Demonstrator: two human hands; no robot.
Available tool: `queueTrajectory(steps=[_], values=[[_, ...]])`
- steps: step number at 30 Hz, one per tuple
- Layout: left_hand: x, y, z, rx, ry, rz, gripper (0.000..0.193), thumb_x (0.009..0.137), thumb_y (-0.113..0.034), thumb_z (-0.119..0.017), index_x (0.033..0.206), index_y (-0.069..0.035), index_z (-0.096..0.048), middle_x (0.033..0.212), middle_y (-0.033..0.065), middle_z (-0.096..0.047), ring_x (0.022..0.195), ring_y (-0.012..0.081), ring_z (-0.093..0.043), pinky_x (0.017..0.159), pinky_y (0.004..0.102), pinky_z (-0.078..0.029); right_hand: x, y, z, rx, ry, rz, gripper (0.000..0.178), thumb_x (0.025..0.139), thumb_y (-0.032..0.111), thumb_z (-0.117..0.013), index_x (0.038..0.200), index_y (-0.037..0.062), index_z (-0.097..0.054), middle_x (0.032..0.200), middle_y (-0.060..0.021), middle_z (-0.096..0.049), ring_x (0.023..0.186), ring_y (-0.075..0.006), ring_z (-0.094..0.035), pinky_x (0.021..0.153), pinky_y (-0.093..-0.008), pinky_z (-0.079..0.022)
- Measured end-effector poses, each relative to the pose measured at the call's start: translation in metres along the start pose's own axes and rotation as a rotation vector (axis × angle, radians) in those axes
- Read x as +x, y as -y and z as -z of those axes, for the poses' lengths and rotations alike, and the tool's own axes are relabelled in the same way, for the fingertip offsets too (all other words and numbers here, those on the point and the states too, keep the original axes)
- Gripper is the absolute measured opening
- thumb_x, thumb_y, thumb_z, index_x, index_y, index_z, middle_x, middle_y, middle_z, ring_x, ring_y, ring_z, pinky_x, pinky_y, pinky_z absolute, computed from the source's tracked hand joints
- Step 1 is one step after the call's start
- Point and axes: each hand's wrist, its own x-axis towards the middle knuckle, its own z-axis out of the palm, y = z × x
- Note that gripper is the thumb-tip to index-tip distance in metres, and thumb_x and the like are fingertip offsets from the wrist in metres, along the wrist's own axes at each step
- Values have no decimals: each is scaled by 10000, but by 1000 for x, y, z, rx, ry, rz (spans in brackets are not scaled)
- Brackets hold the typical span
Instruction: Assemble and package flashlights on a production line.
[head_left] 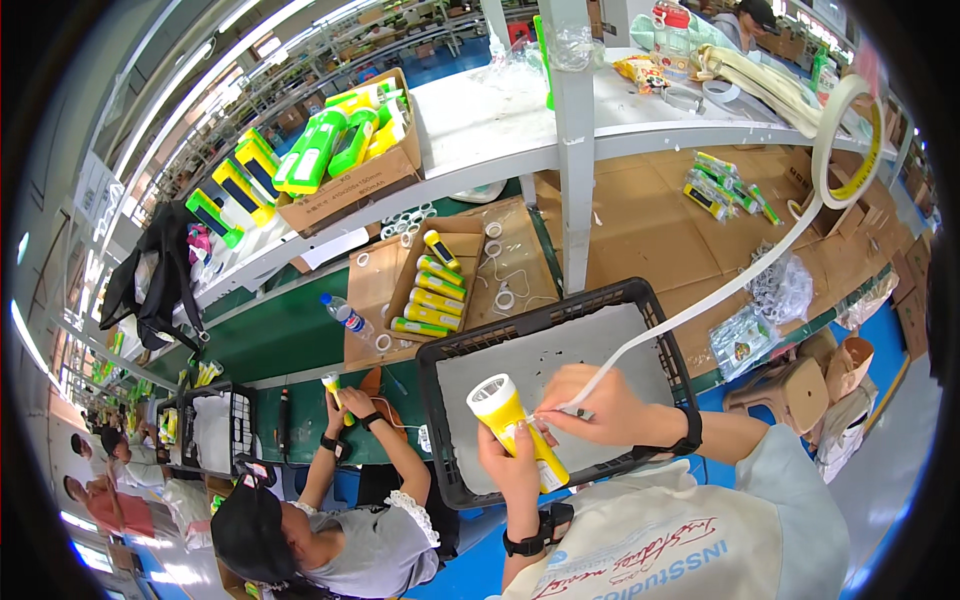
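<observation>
A yellow flashlight [550, 470] with a white head stands tilted in my left hand [512, 468], whose fingers wrap round its body. Close by its side, my right hand [600, 408] is closed in a pinch on the end of a white strip of tape [690, 312]. That strip runs up to a roll of tape [848, 190] with a yellow inner ring at the upper right. My right fingertips are at the flashlight's body; whether the tape touches it I cannot tell. Both hands are over a black plastic crate [455, 405] with a grey sheet inside.
Beyond the crate, a cardboard box [398, 300] holds several flashlights, with a bottle [345, 315] beside it. More flashlights fill a box [350, 190] on the shelf, next to a grey post [573, 150]. To the left, a co-worker [340, 530] holds another flashlight [333, 384].
</observation>
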Motion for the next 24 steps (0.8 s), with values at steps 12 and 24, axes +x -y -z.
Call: queueTrajectory(steps=[12,24], values=[[40,71,12,-135,-126,228,170,940,-210,-468,977,-45,-456,705,86,-571,533,176,-563,492,302,-467,-12,30,13,-350,-159,532,246,684,94,-673,928,72,-647,806,-17,-615,720,-184,-593,549,-264,-462],[36,82,35,-167,-25,327,244,941,-296,-449,952,-52,-445,662,97,-550,510,184,-539,487,309,-466,98,-143,120,155,-856,-137,21,809,60,-655,823,46,-649,785,11,-625,688,-32,-510,542,-197,-361]])
